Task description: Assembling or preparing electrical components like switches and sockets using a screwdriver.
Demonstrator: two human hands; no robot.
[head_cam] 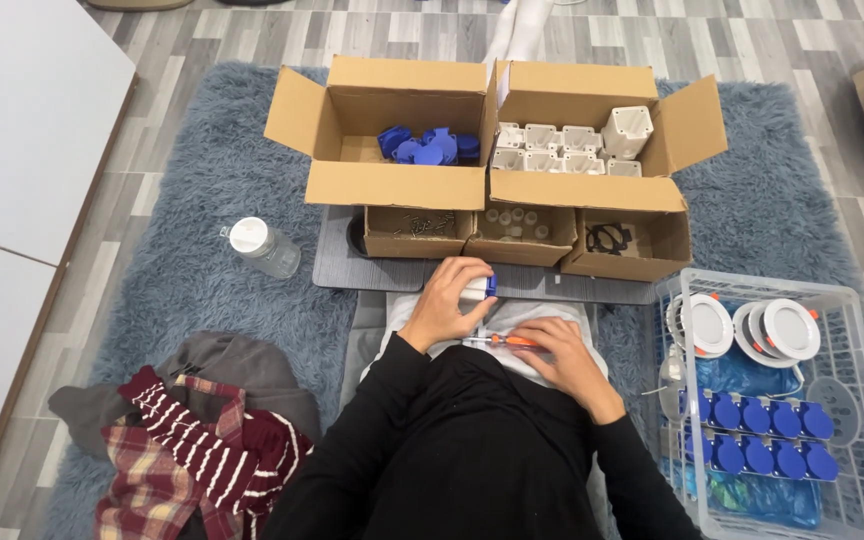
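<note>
Now left hand [449, 300] grips white-blue part [479, 288]; right hand [559, 352] screwdriver [505, 341]

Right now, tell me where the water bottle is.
In the head view, the water bottle lies on the blue-grey rug, left of the small cardboard boxes and the person's left hand.

I see two open boxes [497, 130] side by side on the rug [202, 200], three small boxes [522, 235] before them, a bottle [264, 247] to their left, a basket [852, 400] at right, clothes [192, 440] at left.
</note>
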